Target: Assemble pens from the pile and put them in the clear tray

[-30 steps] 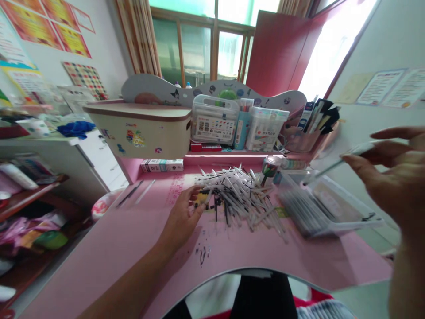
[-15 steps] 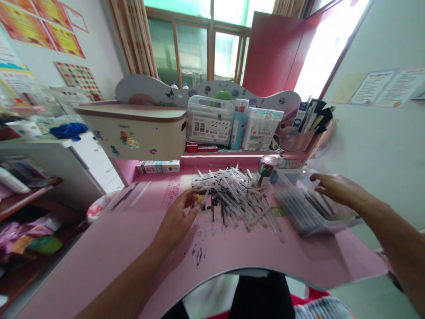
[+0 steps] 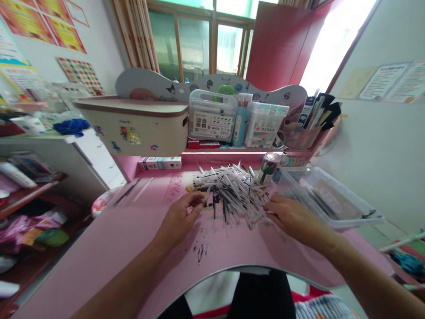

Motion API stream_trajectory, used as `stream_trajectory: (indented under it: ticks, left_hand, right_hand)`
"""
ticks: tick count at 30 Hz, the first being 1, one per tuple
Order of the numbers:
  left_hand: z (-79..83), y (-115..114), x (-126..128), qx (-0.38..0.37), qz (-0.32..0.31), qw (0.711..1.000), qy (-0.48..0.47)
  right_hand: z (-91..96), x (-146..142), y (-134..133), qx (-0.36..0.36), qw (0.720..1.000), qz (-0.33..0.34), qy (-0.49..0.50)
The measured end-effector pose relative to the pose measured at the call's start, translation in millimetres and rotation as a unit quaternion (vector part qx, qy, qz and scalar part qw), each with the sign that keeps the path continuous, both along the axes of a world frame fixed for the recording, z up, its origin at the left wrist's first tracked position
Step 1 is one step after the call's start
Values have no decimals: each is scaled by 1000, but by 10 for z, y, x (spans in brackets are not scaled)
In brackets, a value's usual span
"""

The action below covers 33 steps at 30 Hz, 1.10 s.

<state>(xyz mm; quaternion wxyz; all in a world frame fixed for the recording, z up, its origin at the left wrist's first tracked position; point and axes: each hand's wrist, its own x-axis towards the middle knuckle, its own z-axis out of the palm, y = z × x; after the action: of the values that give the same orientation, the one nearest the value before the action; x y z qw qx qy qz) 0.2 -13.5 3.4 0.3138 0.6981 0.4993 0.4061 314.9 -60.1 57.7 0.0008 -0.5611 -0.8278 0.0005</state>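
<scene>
A heap of white pens (image 3: 232,192) lies near the back of the pink table (image 3: 109,239). The left hand (image 3: 179,219) curls at its left edge, the right hand (image 3: 292,217) half-closed against its right; whether either grip holds a pen, I cannot tell. A clear plastic tray (image 3: 327,195) sits just right.

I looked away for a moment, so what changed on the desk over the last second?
The right hand no longer holds the pen it raised beside the plastic tray; it has moved left and down to the right edge of the pen pile. The left hand stayed at the pile's left edge.
</scene>
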Motion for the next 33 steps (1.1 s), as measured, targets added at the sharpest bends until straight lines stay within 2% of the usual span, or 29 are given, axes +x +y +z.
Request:
stream_trajectory:
  ticks: [4,9,13,16,18,20,22,25,27,29,30,31,33]
  left_hand:
    - [33,-27,3,-3,-11,1000,9]
    - [26,-30,-2,-3,-15,1000,12]
    - [2,-17,-7,-8,-19,1000,11]
    - [9,-30,3,-2,-34,999,9]
    - [20,-47,12,-9,-53,999,0]
    - [19,-60,19,-31,-66,997,-18]
    - [0,-59,25,-66,-88,992,-56]
    - [-51,-34,41,-111,-135,975,-137]
    - [-72,-15,59,-137,-163,957,-197]
    - [-65,-4,74,-165,-163,942,-242]
    - [-51,-2,78,-176,-149,939,-255]
    - [-32,-2,77,-182,-127,940,-259]
    - [10,-4,68,-183,-81,945,-257]
  right_hand:
    - [-308,-80,75,-13,998,-27,-50]
    - [-437,-30,130,2,997,-29,-72]
    - [-341,-30,103,34,999,-14,-31]
    - [-138,-168,79,73,995,11,71]
    - [9,-344,90,62,985,23,161]
    - [115,-567,134,6,967,31,252]
    - [146,-804,211,-61,936,38,345]
    - [55,-1115,362,-156,872,46,462]
    - [-42,-1255,462,-193,834,56,514]
    - [-116,-1314,545,-192,817,68,539]
    - [-135,-1311,576,-172,824,69,535]
    - [-143,-1290,600,-138,845,62,514]
    - [-139,-1211,625,-52,913,29,404]
